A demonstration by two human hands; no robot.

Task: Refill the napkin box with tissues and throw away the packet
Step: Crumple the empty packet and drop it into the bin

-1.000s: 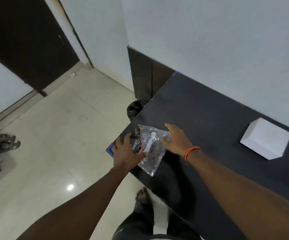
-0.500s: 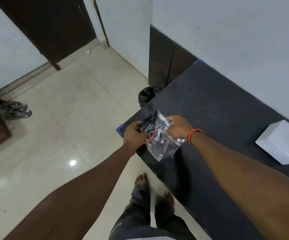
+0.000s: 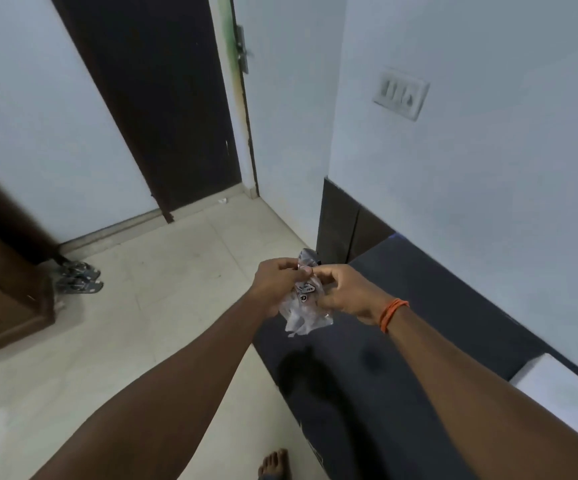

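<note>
Head camera shows me both fists bunched on the clear packet, left hand and right hand gripping it from either side above the dark table edge, the white box well apart.

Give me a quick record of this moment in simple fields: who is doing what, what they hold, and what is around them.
actor: a person, seen from their own head camera
left hand: gripping the plastic packet
right hand: gripping the same packet, orange wristband on the wrist
packet: clear printed plastic, crumpled, held in the air between both hands
table: dark top, below and to the right of the hands
white box: on the table at the right edge
floor: pale tiles, with sandals at left
background: dark door, switch plate on the wall
</note>
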